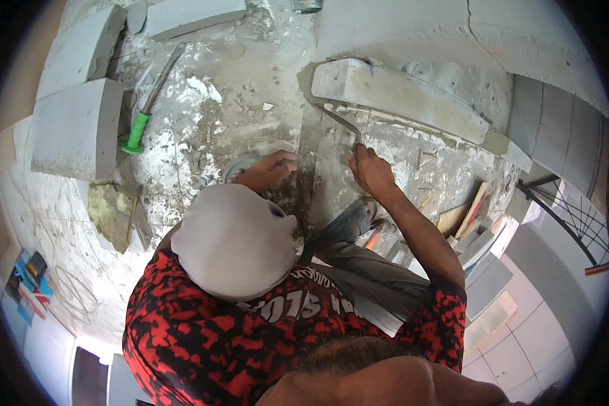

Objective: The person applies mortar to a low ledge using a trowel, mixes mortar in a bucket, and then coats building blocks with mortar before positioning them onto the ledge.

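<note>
My right hand (372, 170) is closed around the near end of a thin grey metal tool (338, 120). The tool's far end reaches the wet mortar beside the left end of a long grey block (399, 95). Over the floor to the left hovers my left hand (269, 170), fingers loosely stretched to the right and nothing seen in them. Beside its wrist shows part of a round grey container (240, 166). A rounded white shape (233, 240), whose kind I cannot make out, hides much of my left forearm.
A green-handled chisel (139, 132) lies left, beside pale blocks (78, 128) and a yellowish chunk (111, 213). A large grey slab (440, 30) edges the back right. Wood scraps (470, 210) and a dark metal frame (561, 216) stand right. Rubble and white smears cover the floor (216, 88).
</note>
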Tool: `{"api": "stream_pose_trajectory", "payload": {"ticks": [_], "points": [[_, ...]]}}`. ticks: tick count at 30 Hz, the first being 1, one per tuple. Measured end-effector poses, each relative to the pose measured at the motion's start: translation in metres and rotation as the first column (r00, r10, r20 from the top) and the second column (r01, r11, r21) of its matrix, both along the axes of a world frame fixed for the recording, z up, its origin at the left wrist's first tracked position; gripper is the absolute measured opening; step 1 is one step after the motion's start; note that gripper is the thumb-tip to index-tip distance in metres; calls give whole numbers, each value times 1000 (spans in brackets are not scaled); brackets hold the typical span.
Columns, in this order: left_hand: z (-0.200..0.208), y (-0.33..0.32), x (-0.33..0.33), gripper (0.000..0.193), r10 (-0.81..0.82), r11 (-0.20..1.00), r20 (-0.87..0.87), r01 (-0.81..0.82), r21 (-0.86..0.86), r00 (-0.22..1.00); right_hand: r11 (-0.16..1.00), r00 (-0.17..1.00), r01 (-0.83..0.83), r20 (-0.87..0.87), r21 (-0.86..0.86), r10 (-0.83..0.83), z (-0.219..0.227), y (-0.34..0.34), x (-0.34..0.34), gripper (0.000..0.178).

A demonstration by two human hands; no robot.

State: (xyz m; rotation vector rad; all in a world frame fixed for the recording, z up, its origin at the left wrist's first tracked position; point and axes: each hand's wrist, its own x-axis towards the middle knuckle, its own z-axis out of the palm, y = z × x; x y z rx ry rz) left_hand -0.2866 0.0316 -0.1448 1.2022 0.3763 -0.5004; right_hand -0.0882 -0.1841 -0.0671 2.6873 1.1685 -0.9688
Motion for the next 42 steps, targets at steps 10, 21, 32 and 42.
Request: {"api": "stream_pose_trajectory", "payload": {"ticks": [10,21,32,42], "points": [[0,-7,9,38,-101,992,20,100,75,995,994,994,105,6,-14,-105,26,-58,71,33],[-8,-16,18,34,-59,994,135,46,98,989,997,999,17,-38,-81,-21,-5,1,45,35],[-25,-23,13,39,-36,997,114,27,73,993,998,994,55,91,-22,-52,28,-130,74,36],[-14,-24,19,41,-92,995,45,90,32,995,980,1000,24,8,-199,-22,-12,-56,99,34]]}}
